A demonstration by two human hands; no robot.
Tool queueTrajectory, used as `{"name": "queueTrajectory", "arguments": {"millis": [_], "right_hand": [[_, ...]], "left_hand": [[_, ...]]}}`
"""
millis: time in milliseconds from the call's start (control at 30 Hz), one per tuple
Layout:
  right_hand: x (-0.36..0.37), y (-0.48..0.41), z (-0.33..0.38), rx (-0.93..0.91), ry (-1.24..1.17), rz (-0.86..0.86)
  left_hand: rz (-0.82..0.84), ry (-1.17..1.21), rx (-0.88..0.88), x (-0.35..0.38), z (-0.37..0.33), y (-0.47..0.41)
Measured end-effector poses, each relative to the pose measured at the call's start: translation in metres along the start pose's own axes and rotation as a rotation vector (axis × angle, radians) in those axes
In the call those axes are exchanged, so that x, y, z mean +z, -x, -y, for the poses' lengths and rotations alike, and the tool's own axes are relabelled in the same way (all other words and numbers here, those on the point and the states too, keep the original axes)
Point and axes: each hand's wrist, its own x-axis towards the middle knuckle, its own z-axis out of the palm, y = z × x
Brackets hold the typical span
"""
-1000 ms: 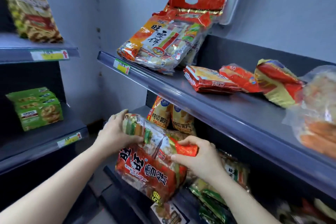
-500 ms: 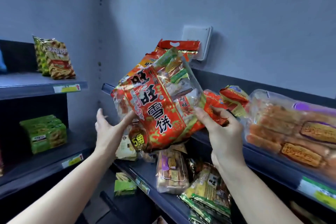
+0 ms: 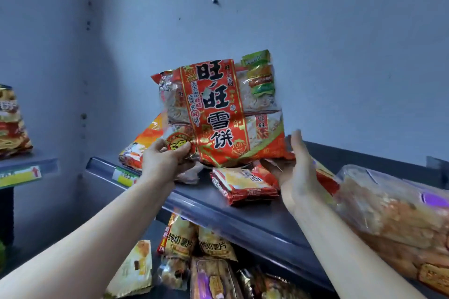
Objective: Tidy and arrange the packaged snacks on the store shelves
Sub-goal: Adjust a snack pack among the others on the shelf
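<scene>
Pinching the red cracker bag (image 3: 218, 114) with the left hand (image 3: 162, 162), right hand (image 3: 298, 172) flat alongside, risks it toppling off uneven packets (image 3: 243, 184).

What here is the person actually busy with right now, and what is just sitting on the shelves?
In hand: red rice-cracker bag, held upright over the top shelf; left hand gripping its lower corner; right hand, open at its other side.
Lying about: small red packet; clear bag of pastries; chip bags below; striped bag, far left.
</scene>
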Motion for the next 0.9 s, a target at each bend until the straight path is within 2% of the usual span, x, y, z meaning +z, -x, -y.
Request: {"name": "queueTrajectory", "arguments": {"millis": [67, 100, 133, 200, 267, 367, 433, 533, 667, 900], "right_hand": [[-0.003, -0.021, -0.010, 0.059, -0.093, -0.026], [-0.005, -0.032, -0.017, 0.064, -0.041, -0.058], [-0.008, -0.044, -0.025, 0.057, 0.114, -0.084], [-0.014, -0.066, -0.040, -0.005, 0.653, -0.075], [-0.018, -0.084, -0.051, -0.074, 1.150, 0.046], [-0.022, -0.103, -0.065, -0.076, 1.616, 0.338], [-0.024, -0.107, -0.072, -0.046, 1.842, 0.413], [-0.022, -0.104, -0.066, -0.024, 1.974, 0.321], [-0.023, -0.094, -0.059, -0.060, 2.100, 0.351], [-0.036, -0.073, -0.036, -0.026, 2.191, 0.235]], "left_hand": [[-0.007, 0.011, 0.025, 0.002, -0.001, -0.024], [-0.011, 0.009, 0.038, 0.003, -0.001, -0.035], [-0.013, 0.006, 0.052, 0.004, -0.001, -0.046], [-0.021, -0.013, 0.087, 0.006, -0.001, -0.065], [-0.037, -0.046, 0.114, 0.007, 0.000, -0.081], [-0.065, -0.113, 0.143, 0.006, 0.002, -0.099], [-0.073, -0.140, 0.162, 0.007, 0.004, -0.107], [-0.074, -0.138, 0.167, 0.013, 0.009, -0.116], [-0.065, -0.144, 0.147, 0.031, 0.021, -0.121], [-0.021, -0.269, 0.130, 0.066, 0.044, -0.113]]}}
